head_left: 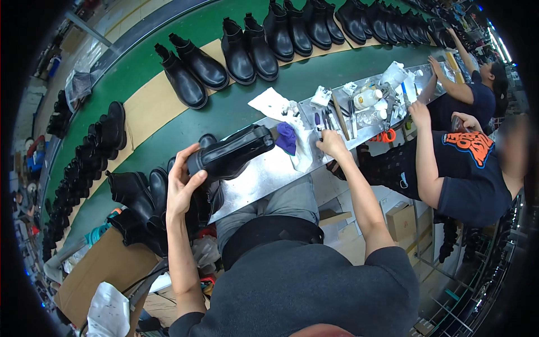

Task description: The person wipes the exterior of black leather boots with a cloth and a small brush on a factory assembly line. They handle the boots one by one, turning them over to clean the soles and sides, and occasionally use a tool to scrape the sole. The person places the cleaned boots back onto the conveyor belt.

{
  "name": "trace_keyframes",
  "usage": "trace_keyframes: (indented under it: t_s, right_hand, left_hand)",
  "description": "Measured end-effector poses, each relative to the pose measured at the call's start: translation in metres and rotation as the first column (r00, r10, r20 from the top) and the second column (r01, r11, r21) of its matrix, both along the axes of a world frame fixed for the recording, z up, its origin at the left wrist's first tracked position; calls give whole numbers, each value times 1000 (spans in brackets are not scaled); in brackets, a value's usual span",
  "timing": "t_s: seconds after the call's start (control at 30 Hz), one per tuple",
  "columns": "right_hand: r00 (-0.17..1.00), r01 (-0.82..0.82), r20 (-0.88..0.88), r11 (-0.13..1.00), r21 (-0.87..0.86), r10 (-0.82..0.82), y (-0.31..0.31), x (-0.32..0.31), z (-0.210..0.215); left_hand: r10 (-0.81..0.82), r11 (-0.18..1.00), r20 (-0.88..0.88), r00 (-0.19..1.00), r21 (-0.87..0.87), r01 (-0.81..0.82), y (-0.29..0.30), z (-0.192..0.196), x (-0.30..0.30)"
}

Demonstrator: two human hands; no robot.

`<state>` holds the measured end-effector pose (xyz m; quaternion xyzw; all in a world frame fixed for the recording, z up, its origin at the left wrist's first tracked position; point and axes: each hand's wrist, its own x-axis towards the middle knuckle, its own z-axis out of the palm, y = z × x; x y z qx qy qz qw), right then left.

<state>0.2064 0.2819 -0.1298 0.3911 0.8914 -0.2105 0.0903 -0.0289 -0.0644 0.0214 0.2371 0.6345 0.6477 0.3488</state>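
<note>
My left hand (182, 177) is closed round one end of a black boot (236, 150), thumb on the near side, fingers on the far side. Boot is up off the surface, lying roughly level, other end pointing right, over the left part of a metal tabletop (244, 194). Can't tell which end I've got. My right hand (332, 144) is low over the tabletop, right of the boot, fingers curled in by some small tools; can't tell if it grasps one. Between hands: purple cloth (286, 138), just beside a white cloth (304, 154). Farther right: white bottle (368, 99), clear bottle (370, 117), wooden-looking stick (340, 116). Orange handles (387, 136) at the near edge. Far side: pairs of black boots (241, 53) along a brown strip (147, 106) on a green surface (182, 124). More boots (135, 194) left of my left hand. Right: co-worker (471, 174), dark shirt, orange print.
</note>
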Motion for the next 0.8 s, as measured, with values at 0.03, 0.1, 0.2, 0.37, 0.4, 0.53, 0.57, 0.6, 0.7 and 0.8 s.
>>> trace_keyframes:
  t_s: [0.03, 0.1, 0.2, 0.37, 0.4, 0.53, 0.57, 0.6, 0.7, 0.8]
  right_hand:
    - [1000, 19, -2, 996, -89, -19, 0, -9, 14]
    - [989, 106, -90, 991, -79, -113, 7, -15, 19]
    - [913, 314, -326, 934, 173, -247, 29, -11, 14]
    - [911, 345, -357, 855, 387, -206, 67, 8, -18]
    - [916, 339, -341, 861, 379, -210, 68, 8, -22]
    - [914, 352, -315, 888, 296, -257, 65, 6, -29]
    - [909, 361, -319, 891, 274, -269, 62, 6, -28]
    - [907, 356, -338, 884, 302, -250, 61, 6, -30]
    - [895, 330, -422, 853, 403, -147, 63, 6, -35]
    - [868, 273, -496, 808, 523, 28, 91, 3, -44]
  left_hand:
    - [68, 997, 42, 997, 39, -70, -1, -5, -1]
    - [183, 981, 4, 983, 72, -183, 2, -19, -3]
    - [404, 887, 45, 914, 224, -403, 15, -39, -8]
    - [484, 867, -102, 869, 190, -460, 39, -40, -18]
    - [469, 875, -106, 877, 190, -445, 41, -40, -19]
    - [434, 894, -146, 889, 192, -405, 46, -37, -15]
    - [422, 899, -148, 894, 196, -392, 48, -36, -14]
    - [411, 903, -150, 899, 200, -379, 49, -35, -14]
    - [363, 926, -219, 906, 195, -324, 50, -36, -15]
    - [317, 947, -237, 918, 140, -290, 58, -30, -15]
